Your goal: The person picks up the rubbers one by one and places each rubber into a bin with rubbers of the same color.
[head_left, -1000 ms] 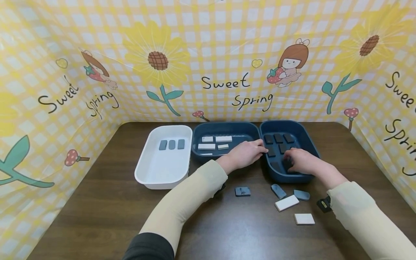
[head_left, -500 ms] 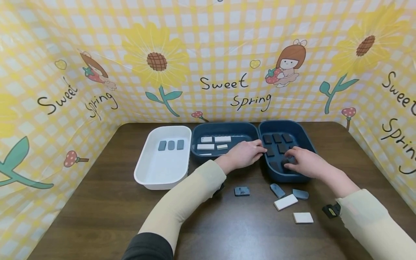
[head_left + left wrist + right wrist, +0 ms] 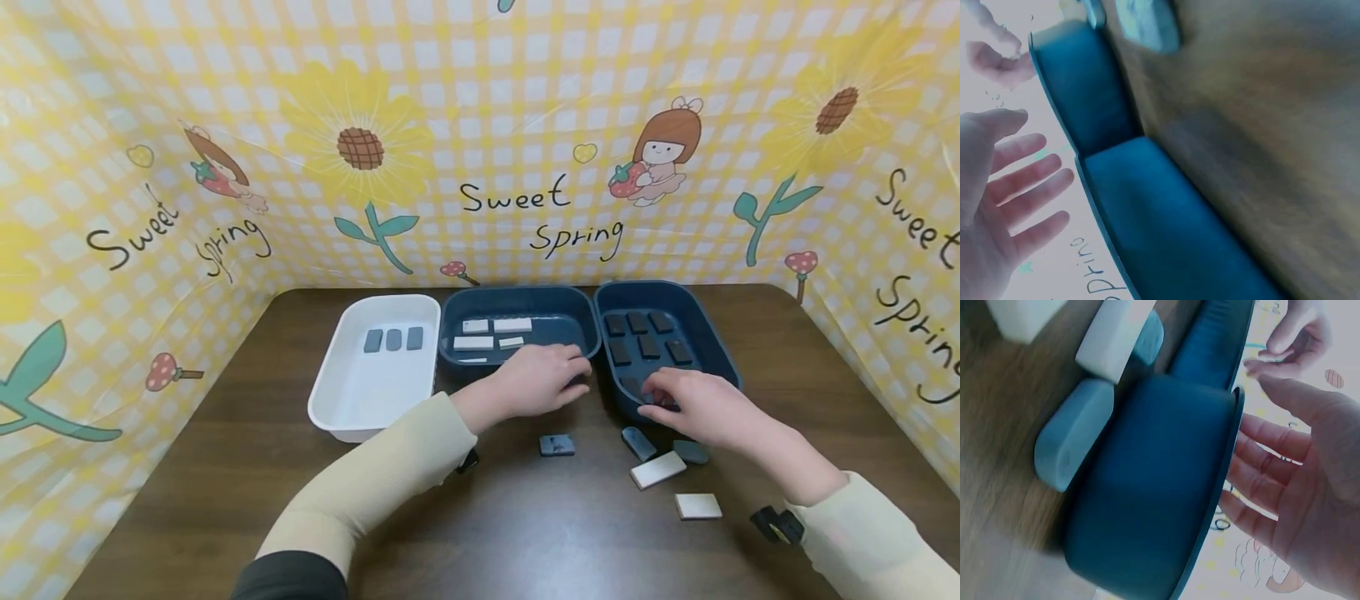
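In the head view my left hand (image 3: 536, 379) hovers before the front rim of the middle navy bin (image 3: 558, 329), its fingers relaxed around nothing. My right hand (image 3: 701, 407) is over the front edge of the right navy bin (image 3: 701, 325). In the right wrist view the right hand's fingers (image 3: 1260, 459) are loosely spread and hold nothing. Several dark blocks (image 3: 648, 347) lie in rows in the right bin; the hand partly hides the front ones. White blocks (image 3: 473, 342) lie in the middle bin.
A white bin (image 3: 367, 387) on the left holds three blue-grey blocks (image 3: 393, 339). On the brown table (image 3: 525, 533) lie blue-grey blocks (image 3: 557, 445), (image 3: 638, 443) and two white blocks (image 3: 657, 471). A yellow checked cloth (image 3: 495, 125) hangs behind.
My right hand has let go of a dark block in the right bin and drawn back toward its front rim. My left hand has left that bin's left rim, moving left and nearer.
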`<move>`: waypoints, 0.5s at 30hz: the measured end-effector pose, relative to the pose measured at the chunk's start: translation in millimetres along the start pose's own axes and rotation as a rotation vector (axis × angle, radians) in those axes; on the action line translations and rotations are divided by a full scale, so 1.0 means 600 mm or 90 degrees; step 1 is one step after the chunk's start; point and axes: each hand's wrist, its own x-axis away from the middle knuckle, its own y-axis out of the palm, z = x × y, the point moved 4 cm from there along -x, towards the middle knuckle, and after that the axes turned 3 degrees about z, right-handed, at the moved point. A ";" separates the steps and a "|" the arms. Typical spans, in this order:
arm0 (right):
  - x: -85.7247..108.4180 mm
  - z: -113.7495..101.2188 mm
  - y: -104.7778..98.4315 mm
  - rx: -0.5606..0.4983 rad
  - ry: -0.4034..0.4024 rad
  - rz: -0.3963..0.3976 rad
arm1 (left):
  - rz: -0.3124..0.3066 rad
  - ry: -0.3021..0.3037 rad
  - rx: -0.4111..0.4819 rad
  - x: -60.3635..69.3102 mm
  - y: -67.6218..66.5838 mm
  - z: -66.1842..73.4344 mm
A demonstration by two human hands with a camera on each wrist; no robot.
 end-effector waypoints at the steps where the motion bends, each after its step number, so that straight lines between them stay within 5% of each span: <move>1: 0.000 -0.003 0.001 0.012 -0.006 0.006 | -0.011 0.005 0.004 0.008 0.002 0.004; 9: -0.001 -0.012 0.007 0.032 -0.041 0.038 | -0.146 0.013 0.023 0.043 0.036 0.027; 15: -0.003 -0.014 0.011 0.028 -0.045 0.048 | -0.191 0.001 0.024 0.054 0.052 0.031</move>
